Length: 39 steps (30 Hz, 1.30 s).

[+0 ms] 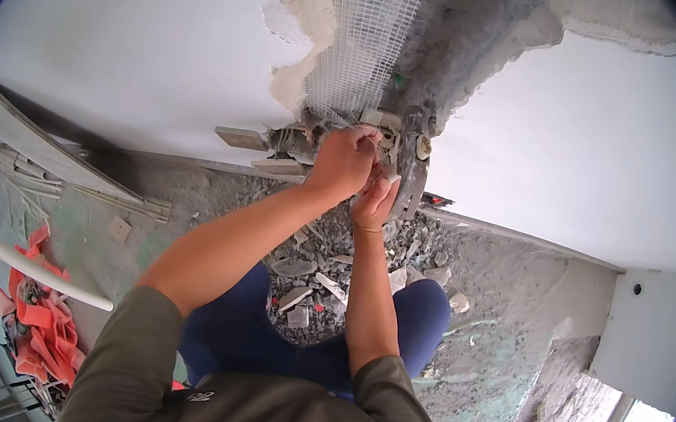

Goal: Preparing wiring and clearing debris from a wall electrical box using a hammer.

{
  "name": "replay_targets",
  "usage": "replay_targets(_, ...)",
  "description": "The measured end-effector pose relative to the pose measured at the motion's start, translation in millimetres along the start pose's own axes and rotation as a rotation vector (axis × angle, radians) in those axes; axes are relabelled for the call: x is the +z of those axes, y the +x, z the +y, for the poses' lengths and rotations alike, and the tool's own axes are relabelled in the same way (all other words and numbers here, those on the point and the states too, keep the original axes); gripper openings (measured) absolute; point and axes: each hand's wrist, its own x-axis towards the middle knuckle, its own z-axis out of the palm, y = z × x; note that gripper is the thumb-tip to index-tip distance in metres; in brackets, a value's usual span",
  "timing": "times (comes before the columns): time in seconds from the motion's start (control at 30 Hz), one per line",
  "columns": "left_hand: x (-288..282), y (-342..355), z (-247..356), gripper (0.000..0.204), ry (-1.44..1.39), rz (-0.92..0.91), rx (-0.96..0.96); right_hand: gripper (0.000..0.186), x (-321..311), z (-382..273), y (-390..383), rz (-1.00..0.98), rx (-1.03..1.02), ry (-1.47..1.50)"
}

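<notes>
My left hand point(344, 161) is up against the broken foot of the wall, its fingers curled together in a pinch. What they hold, if anything, is too small to make out. Just below and to the right, my right hand point(375, 203) is also closed, with a small whitish piece point(393, 178) showing at its fingertips. Both hands are beside an exposed box-like fitting point(390, 137) set in the opened wall. White mesh point(365, 35) hangs down the bare strip above them. A dark upright piece point(414, 165) stands close to the right of my hands.
Rubble point(302, 292) covers the floor between my knees. A curved panel point(50, 130) leans on the wall at the left, near a white pipe point(24, 264) and crumpled orange material point(49, 327). A baseboard strip point(523, 233) runs along the wall to the right.
</notes>
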Motion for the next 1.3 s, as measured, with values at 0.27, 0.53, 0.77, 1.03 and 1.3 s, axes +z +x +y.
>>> replay_targets(0.27,-42,-8,13,0.02,-0.003,-0.184,-0.201,0.035,23,22,21,0.068,-0.051,-0.381)
replay_targets(0.53,-55,3,0,0.02,0.067,-0.208,-0.118,0.038,37,7,15,0.14,-0.375,-0.315)
replay_targets(0.77,-55,8,-4,0.018,0.062,-0.253,-0.059,0.031,27,26,7,0.069,-0.137,-0.178)
replay_targets(1.03,-58,23,-9,0.016,0.12,-0.309,0.151,0.043,29,13,13,0.067,0.09,-0.379)
replay_targets(1.3,-59,19,-8,0.016,0.136,-0.328,0.116,0.049,26,12,24,0.086,-0.027,-0.544)
